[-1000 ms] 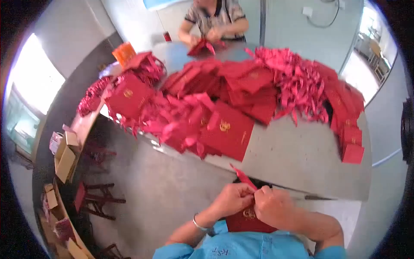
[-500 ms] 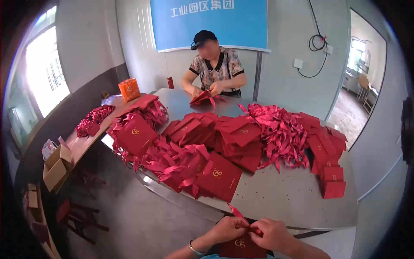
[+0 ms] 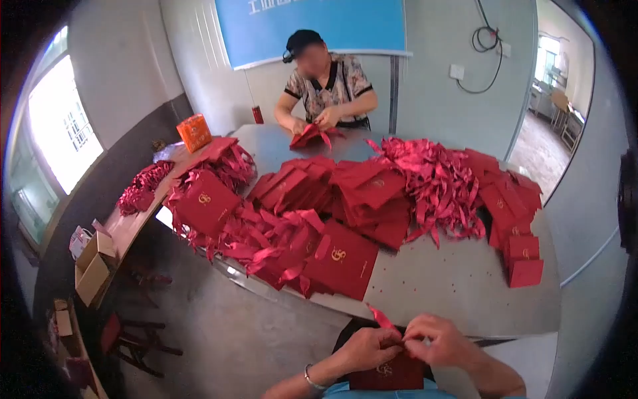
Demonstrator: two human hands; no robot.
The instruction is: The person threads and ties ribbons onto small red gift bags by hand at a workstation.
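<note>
A small red gift bag [image 3: 399, 380] with a gold logo rests upright against my lap, below the table's front edge. At its top, a shiny red ribbon [image 3: 380, 316] sticks up and leans to the left. My left hand [image 3: 367, 348] is closed in a pinch on the ribbon near the bag's upper edge. Close beside it, my right hand [image 3: 437, 340] pinches too, thumb and forefinger meeting at the ribbon. The fingers cover the spot where the ribbon meets the bag. My left wrist wears a bracelet [image 3: 311, 378].
Flat red bags [image 3: 345, 259] and ribboned bags [image 3: 438, 186] lie heaped across the metal table [image 3: 425, 286]. Opposite sits a person [image 3: 329, 86] handling another red bag [image 3: 311, 136]. On the left are an orange packet [image 3: 193, 133], a cardboard box [image 3: 96, 269] and a stool [image 3: 136, 339].
The view has tilted downward slightly. My right hand has lifted a little relative to the bag, its fingers still at the ribbon; my left hand stays in its pinch.
</note>
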